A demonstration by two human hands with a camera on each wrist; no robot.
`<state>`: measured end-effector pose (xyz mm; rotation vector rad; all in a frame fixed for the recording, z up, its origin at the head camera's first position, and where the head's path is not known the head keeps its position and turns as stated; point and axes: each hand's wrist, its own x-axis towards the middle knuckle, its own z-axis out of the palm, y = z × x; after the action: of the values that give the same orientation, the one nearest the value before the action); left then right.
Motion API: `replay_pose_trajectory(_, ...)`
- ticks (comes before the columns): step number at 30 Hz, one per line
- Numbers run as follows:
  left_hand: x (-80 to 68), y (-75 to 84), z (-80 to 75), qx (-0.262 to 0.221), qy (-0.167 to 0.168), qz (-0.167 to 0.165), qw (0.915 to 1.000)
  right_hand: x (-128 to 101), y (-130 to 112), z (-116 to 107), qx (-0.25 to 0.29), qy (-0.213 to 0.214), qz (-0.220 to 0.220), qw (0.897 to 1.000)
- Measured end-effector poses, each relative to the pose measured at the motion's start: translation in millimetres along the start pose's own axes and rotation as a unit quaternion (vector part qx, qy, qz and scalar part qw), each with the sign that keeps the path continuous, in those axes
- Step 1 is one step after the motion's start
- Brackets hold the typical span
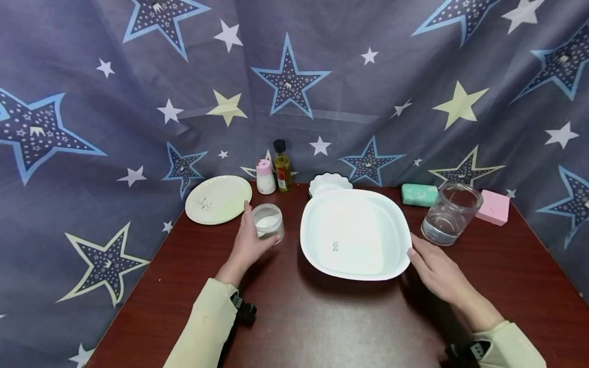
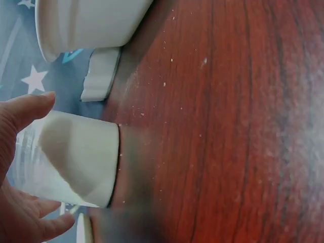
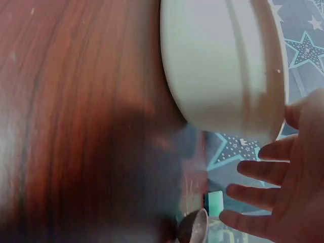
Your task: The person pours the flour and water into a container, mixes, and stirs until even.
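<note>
A clear jar [image 1: 268, 223] holding white powder stands on the table. My left hand [image 1: 246, 243] is around it, thumb in front and fingers spread along its left side; in the left wrist view the thumb [image 2: 38, 106] reaches the jar's upper edge. A large white basin [image 1: 354, 204] sits at the middle. At its right rim is my right hand [image 1: 437, 271], with the thumb at the rim. The right wrist view shows its fingers [image 3: 258, 195] straight and spread beyond the basin's edge.
An oval plate [image 1: 218, 191] lies at the left. Behind the jar stand a pink-capped shaker [image 1: 265, 179] and a bottle of yellow liquid [image 1: 282, 171]. A scalloped white dish [image 1: 330, 182] is behind the basin. To the right are a green block [image 1: 418, 195], a jug of water [image 1: 444, 225] and a pink block [image 1: 493, 208].
</note>
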<state>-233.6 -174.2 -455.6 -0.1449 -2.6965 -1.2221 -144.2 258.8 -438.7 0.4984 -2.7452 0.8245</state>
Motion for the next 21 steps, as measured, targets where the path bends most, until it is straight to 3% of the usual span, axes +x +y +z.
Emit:
replay_pose_trajectory(6, 10.8, -10.0, 2.7, -0.063, -0.005, -0.028, 0.9976, 4, -2, 0, 0.052, -0.034, 0.051, 0.997)
replay_pose_trajectory(10, 14.9, -16.1, 3.1, -0.073, -0.016, -0.047, 0.9961, 5, -3, -1, 0.095, -0.058, 0.102, 0.989)
replay_pose_trajectory(15, 17.7, -19.3, 4.6, -0.087, -0.027, -0.053, 0.9944, 7, -7, 0, 0.212, -0.069, 0.153, 0.963)
replay_pose_trajectory(21, 20.5, -23.8, 8.0, -0.077, -0.004, -0.048, 0.9959, 9, -7, 4, 0.332, -0.072, 0.165, 0.926)
